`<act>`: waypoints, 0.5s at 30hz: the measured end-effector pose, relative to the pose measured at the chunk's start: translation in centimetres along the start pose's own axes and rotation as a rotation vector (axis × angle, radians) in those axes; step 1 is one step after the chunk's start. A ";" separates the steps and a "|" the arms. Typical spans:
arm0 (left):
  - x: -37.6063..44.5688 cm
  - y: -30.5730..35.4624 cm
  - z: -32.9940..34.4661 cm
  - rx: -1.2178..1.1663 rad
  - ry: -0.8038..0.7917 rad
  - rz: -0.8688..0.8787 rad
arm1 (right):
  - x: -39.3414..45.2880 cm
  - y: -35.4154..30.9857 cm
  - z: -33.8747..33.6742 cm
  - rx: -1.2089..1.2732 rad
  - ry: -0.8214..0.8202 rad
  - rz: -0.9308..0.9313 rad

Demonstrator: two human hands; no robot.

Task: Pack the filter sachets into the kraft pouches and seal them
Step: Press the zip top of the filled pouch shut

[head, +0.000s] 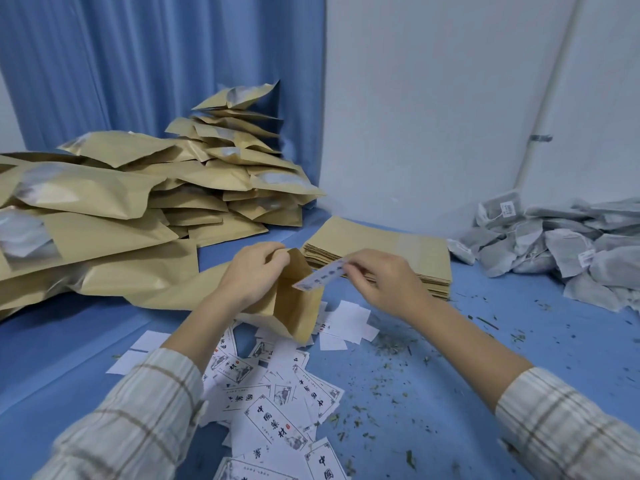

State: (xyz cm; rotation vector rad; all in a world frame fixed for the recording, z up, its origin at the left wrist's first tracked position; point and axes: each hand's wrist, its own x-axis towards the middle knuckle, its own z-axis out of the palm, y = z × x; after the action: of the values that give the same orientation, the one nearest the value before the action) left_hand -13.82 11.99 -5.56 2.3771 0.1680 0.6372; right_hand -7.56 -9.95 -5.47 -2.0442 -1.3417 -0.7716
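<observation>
Kraft pouch (294,299) in hand: held upright above the blue table (485,358), mouth open toward the far side. The left hand (254,268) grips the pouch at its upper rim, fingers curled over the edge. The right hand (384,284) pinches one printed label card (320,274) between thumb and fingertips, the card's free end just at the pouch mouth. Whether a sachet is already inside cannot be told.

Stock and progress:
- Empty pouches (381,251): one flat stack just behind the hands; too many layers to count.
- Filled pouches (138,209): a large heap at left against the blue curtain (138,64), well over a dozen, some showing a clear window. Seals cannot be verified.
- Filter sachets (561,251): a loose grey pile at right, roughly a dozen or more visible, still to be packed.
- Spare label cards (273,386): scattered below the hands, a dozen or more, some face down.

Judgement: the task is well under way but far from finished; the current pouch is not yet sealed. Loose herb crumbs (391,341) litter the table at right.
</observation>
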 end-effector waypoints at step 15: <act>-1.2 0.6 -3.1 -0.020 -0.207 0.184 | 7.2 -3.1 5.8 -0.051 -0.496 0.209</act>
State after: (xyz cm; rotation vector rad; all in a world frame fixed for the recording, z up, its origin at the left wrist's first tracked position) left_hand -16.44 12.96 -3.65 2.4381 -0.1481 0.4692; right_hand -7.19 -0.35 -3.72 -2.4716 -1.3328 -0.2104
